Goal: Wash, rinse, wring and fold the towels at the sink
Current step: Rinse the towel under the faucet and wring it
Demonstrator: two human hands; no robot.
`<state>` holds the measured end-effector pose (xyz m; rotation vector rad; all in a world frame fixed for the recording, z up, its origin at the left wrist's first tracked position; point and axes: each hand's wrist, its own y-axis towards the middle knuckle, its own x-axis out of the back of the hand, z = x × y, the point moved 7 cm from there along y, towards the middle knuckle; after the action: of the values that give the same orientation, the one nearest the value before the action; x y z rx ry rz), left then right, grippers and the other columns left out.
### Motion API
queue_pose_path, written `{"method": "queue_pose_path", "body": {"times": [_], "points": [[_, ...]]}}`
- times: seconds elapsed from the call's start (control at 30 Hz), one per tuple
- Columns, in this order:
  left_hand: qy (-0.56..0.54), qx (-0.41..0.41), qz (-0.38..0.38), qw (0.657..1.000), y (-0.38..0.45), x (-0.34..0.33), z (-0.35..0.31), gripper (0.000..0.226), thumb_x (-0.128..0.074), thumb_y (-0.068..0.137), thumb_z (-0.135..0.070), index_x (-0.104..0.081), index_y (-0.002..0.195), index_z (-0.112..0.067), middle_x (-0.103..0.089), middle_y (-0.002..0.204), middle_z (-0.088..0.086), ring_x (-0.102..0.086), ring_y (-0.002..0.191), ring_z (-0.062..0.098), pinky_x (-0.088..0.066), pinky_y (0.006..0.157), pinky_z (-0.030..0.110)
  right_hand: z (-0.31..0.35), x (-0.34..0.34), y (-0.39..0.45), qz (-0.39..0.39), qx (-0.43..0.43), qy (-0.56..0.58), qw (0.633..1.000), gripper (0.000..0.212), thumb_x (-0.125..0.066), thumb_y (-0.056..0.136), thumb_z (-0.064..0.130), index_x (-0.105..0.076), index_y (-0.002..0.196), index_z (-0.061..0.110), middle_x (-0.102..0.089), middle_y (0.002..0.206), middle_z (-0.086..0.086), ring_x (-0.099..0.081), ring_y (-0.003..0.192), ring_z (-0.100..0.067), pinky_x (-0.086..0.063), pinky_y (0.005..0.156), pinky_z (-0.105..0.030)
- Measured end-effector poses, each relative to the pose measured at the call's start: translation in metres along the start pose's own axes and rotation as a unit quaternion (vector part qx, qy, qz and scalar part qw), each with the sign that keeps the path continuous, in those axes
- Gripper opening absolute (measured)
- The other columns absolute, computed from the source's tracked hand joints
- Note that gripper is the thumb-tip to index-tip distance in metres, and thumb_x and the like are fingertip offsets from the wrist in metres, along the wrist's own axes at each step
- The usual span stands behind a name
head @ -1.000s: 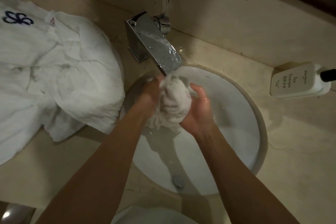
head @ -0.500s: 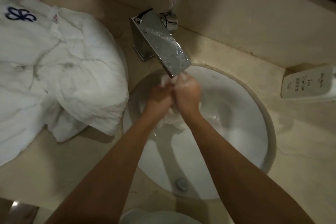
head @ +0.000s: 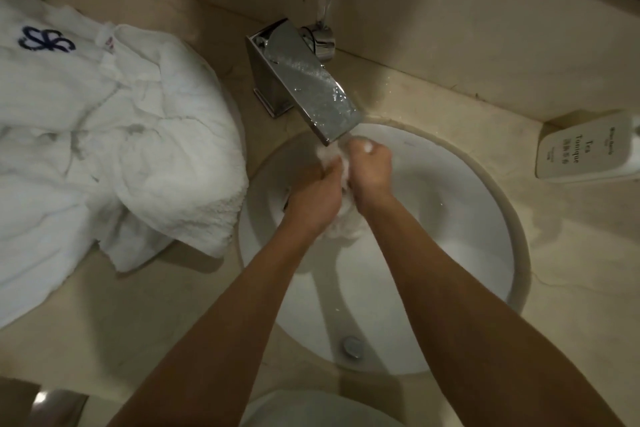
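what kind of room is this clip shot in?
Most likely a hotel bathroom: a round undermount basin set in a beige stone counter, a chrome waterfall faucet, a toiletry bottle lying on the counter, and white linen with an embroidered blue logo.

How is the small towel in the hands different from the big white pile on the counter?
The small towel is bunched up and gripped by the left hand and right hand under the faucet; the pile lies loose and untouched on the counter. The pile is much bigger and shows a dark blue emblem; the towel shows none. Both are white.
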<state>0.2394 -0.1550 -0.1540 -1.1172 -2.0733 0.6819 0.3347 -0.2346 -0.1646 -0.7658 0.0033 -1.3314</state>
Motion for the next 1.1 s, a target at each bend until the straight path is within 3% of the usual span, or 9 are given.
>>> {"method": "queue_pose_path", "body": {"times": [0.17, 0.27, 0.4, 0.57, 0.67, 0.73, 0.87, 1.0, 1.1], "points": [[-0.247, 0.084, 0.079, 0.962, 0.024, -0.001, 0.008, 0.051, -0.028, 0.108, -0.035, -0.042, 0.144, -0.002, -0.047, 0.146, 0.017, -0.048, 0.133, 0.033, -0.049, 0.053, 0.012, 0.020, -0.028, -0.041, 0.105, 0.202, -0.145, 0.963, 0.037, -0.051, 0.088, 0.036, -0.065, 0.072, 0.007, -0.064, 0.071, -0.011, -0.058, 0.067, -0.027, -0.041, 0.064, -0.036], [-0.083, 0.026, 0.029, 0.996, 0.010, 0.002, 0.006, 0.043, -0.035, 0.106, -0.036, -0.054, 0.134, -0.009, -0.058, 0.134, 0.011, -0.055, 0.123, 0.028, -0.045, 0.070, 0.018, 0.010, -0.008, -0.009, -0.014, 0.089, -0.124, 0.988, 0.040, -0.044, 0.097, 0.037, -0.069, 0.096, 0.005, -0.070, 0.097, -0.018, -0.064, 0.092, -0.035, -0.047, 0.077, -0.038], [0.032, -0.050, -0.007, 0.998, 0.013, 0.008, -0.003, 0.037, -0.047, 0.100, -0.030, -0.069, 0.103, -0.001, -0.068, 0.109, 0.022, -0.063, 0.107, 0.033, -0.043, 0.080, 0.028, -0.032, -0.006, 0.002, 0.087, -0.169, 0.173, 0.966, 0.068, -0.036, 0.095, 0.070, -0.072, 0.108, 0.014, -0.075, 0.105, -0.012, -0.070, 0.097, -0.029, -0.055, 0.091, -0.042], [-0.124, 0.008, 0.077, 0.989, 0.034, -0.003, -0.013, 0.027, -0.044, 0.102, -0.005, -0.056, 0.122, 0.006, -0.061, 0.123, 0.024, -0.057, 0.095, 0.020, -0.050, 0.077, 0.021, -0.078, 0.003, -0.044, 0.259, -0.291, 0.377, 0.841, 0.040, -0.047, 0.100, 0.022, -0.059, 0.132, 0.001, -0.064, 0.124, -0.020, -0.064, 0.111, -0.032, -0.050, 0.103, -0.047], [-0.266, 0.073, 0.094, 0.957, 0.032, -0.001, -0.011, 0.032, -0.037, 0.103, -0.011, -0.056, 0.081, 0.002, -0.067, 0.074, 0.017, -0.066, 0.071, 0.016, -0.057, 0.072, 0.019, -0.075, 0.001, -0.046, 0.328, -0.285, 0.431, 0.791, 0.045, -0.055, 0.095, 0.023, -0.055, 0.135, 0.002, -0.063, 0.124, -0.018, -0.062, 0.115, -0.032, -0.048, 0.105, -0.047], [-0.302, 0.142, 0.111, 0.936, 0.035, 0.000, 0.007, 0.033, -0.049, 0.095, -0.028, -0.065, 0.086, -0.001, -0.071, 0.088, 0.021, -0.070, 0.086, 0.028, -0.057, 0.089, 0.038, -0.060, 0.000, -0.035, 0.341, -0.268, 0.448, 0.782, 0.059, -0.072, 0.079, 0.026, -0.058, 0.131, 0.001, -0.062, 0.127, -0.020, -0.062, 0.118, -0.035, -0.049, 0.104, -0.049], [-0.351, 0.230, 0.255, 0.871, -0.003, -0.012, 0.032, 0.030, -0.055, 0.085, -0.031, -0.071, 0.087, -0.006, -0.066, 0.086, 0.017, -0.061, 0.084, 0.029, -0.048, 0.077, 0.035, -0.034, -0.003, -0.017, 0.299, -0.235, 0.332, 0.863, 0.099, -0.071, 0.069, 0.071, -0.054, 0.138, 0.002, -0.058, 0.135, -0.021, -0.057, 0.127, -0.035, -0.040, 0.113, -0.050], [-0.478, 0.215, 0.221, 0.823, -0.012, -0.005, 0.053, 0.030, -0.060, 0.081, -0.023, -0.073, 0.097, -0.002, -0.070, 0.106, 0.018, -0.068, 0.097, 0.029, -0.049, 0.099, 0.040, -0.019, 0.003, -0.032, 0.248, -0.146, 0.210, 0.934, 0.050, -0.069, 0.079, 0.029, -0.063, 0.119, 0.000, -0.067, 0.103, -0.017, -0.067, 0.104, -0.033, -0.054, 0.090, -0.039], [-0.527, 0.212, 0.159, 0.808, 0.003, -0.002, 0.058, 0.031, -0.057, 0.090, -0.025, -0.073, 0.101, -0.001, -0.069, 0.110, 0.019, -0.068, 0.099, 0.028, -0.049, 0.101, 0.041, -0.014, -0.002, -0.068, 0.347, -0.119, 0.173, 0.914, 0.039, -0.062, 0.074, 0.025, -0.068, 0.106, 0.005, -0.069, 0.096, -0.014, -0.068, 0.089, -0.026, -0.054, 0.077, -0.033]]}}
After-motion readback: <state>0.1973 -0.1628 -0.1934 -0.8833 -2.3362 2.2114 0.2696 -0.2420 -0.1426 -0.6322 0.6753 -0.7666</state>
